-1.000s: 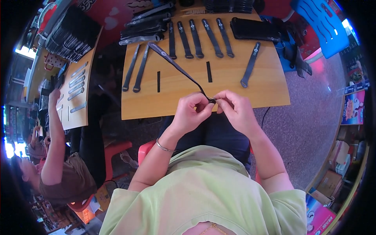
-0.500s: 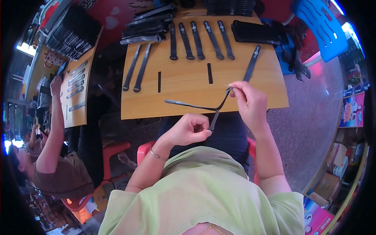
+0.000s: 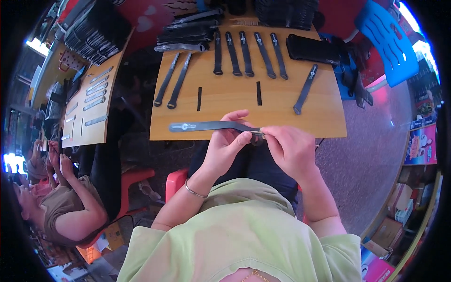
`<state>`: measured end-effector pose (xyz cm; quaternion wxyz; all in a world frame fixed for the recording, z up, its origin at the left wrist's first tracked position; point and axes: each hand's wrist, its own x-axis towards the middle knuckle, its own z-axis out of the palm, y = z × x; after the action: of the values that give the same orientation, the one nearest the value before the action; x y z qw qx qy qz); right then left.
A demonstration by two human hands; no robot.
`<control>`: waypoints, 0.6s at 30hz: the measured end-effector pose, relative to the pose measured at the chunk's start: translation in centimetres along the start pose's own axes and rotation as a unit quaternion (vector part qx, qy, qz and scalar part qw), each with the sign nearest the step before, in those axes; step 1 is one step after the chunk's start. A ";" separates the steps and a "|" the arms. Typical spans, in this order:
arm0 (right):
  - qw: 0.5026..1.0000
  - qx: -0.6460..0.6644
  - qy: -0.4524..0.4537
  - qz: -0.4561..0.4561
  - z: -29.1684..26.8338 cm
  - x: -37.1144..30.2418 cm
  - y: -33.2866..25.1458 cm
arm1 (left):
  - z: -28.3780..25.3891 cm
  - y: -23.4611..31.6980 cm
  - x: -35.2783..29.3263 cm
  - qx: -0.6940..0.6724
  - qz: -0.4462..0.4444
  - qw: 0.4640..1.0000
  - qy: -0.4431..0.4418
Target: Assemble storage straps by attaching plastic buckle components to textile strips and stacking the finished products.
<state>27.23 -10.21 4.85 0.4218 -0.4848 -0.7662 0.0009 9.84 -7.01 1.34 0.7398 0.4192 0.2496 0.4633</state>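
Observation:
A dark grey strap (image 3: 202, 126) with a pale mark on its rounded end stretches left from my hands, just over the table's near edge. My left hand (image 3: 224, 149) has its thumb and fingers closed round the strap's right part. Against it, my right hand (image 3: 292, 148) pinches that strap's other end, whose tip the fingers partly hide. Nearest my right hand on the wooden table (image 3: 225, 123) lies a single strap (image 3: 306, 89). Several similar straps (image 3: 246, 54) lie in a row farther back, and two more (image 3: 180, 81) rest at the left.
Stacks of dark straps (image 3: 188, 34) stand at the back left, with another dark pile (image 3: 286, 14) behind. A black bundle (image 3: 312, 49) lies back right. Two short black strips (image 3: 259, 93) mark the tabletop. At left, a co-worker (image 3: 77, 207) sits by another table (image 3: 89, 134); a blue chair (image 3: 387, 40) stands right.
My hands have come together, the left one moving up and the right one down. The strap, bent and dangling before, now extends nearly level to the left. The co-worker's arm has dropped back from their table.

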 end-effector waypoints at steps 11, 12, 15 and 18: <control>0.981 0.108 -0.107 0.122 -2.6 0.5 0.1 | -1.3 0.8 0.0 0.023 0.026 0.999 0.004; 0.970 0.115 -0.118 0.177 -2.9 0.5 0.3 | -1.5 0.9 0.0 0.016 0.015 1.000 -0.013; 0.987 0.130 -0.050 0.079 -2.5 1.3 -0.5 | -0.7 1.3 0.2 0.028 -0.009 0.998 -0.047; 0.991 0.129 -0.019 0.020 -1.0 1.0 -0.5 | 2.3 2.2 0.1 0.061 -0.054 0.995 -0.056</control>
<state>27.31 -10.08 6.34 0.4662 -0.4414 -0.7577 0.1167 10.59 -7.32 4.46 0.7494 0.4753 0.2578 0.3823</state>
